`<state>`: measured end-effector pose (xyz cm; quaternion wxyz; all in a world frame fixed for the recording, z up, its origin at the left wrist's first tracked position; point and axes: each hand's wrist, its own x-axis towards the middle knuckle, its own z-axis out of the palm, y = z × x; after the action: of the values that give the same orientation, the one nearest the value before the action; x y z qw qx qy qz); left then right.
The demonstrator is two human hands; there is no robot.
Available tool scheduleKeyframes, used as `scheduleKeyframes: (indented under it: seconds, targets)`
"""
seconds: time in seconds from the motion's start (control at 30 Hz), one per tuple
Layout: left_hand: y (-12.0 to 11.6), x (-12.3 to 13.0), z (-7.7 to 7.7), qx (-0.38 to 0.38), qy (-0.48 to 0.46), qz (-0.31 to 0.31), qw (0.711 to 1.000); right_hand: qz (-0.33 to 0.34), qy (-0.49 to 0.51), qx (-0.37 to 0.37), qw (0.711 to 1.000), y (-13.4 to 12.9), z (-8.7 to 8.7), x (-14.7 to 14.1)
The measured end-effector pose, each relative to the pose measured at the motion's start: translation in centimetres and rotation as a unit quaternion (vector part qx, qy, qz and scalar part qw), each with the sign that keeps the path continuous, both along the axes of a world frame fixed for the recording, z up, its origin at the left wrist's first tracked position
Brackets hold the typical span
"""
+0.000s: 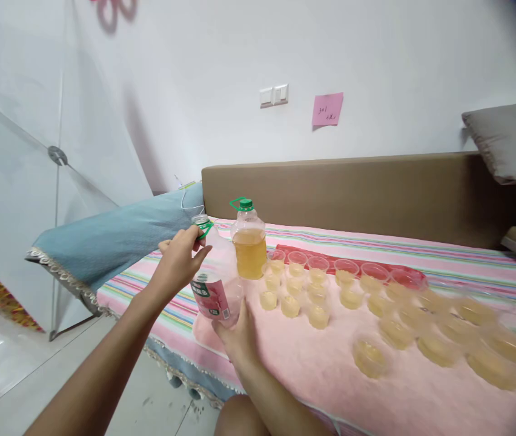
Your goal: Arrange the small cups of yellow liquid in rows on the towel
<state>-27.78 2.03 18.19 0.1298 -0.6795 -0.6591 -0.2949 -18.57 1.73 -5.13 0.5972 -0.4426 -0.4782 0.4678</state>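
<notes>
My left hand (184, 255) is closed around the green carrying handle at the neck of a large clear plastic bottle (210, 297) with a pink label. The bottle's mouth has no cap, and no liquid shows inside it. My right hand (238, 338) is low beside this bottle, its fingers around a clear plastic cup (236, 295) that the bottle partly hides. Just behind stands a second bottle (251, 248), capped in green and partly filled with yellow liquid. Several clear cups (318, 315) of yellow liquid stand in rows to the right.
The cups stand on a pink mat (303, 369) over a striped cover (167, 306). A red strip (403, 275) lies behind the cups. A brown padded backrest (353, 188) runs along the wall. To the left is a blue-covered armrest (122, 233); a grey cushion (512, 142) sits far right.
</notes>
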Motion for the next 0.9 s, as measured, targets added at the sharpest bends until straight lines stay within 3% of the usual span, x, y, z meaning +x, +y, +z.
scheduleKeyframes:
  seconds: [0.13,0.5,0.9]
  targets:
    - [0.8,0.7,-0.8,0.002,0.0,-0.014,1.0,-0.028,-0.046,0.002,0.999,0.5,-0.6,-0.3]
    - [1.9,1.7,-1.1,0.01,0.034,-0.057,0.998,-0.056,-0.091,0.024,0.994,0.5,-1.1,-0.9]
    - [1.8,0.7,-1.3,0.178,0.081,-0.075,0.978,-0.043,-0.088,0.068,0.993,-1.4,-1.5,0.1]
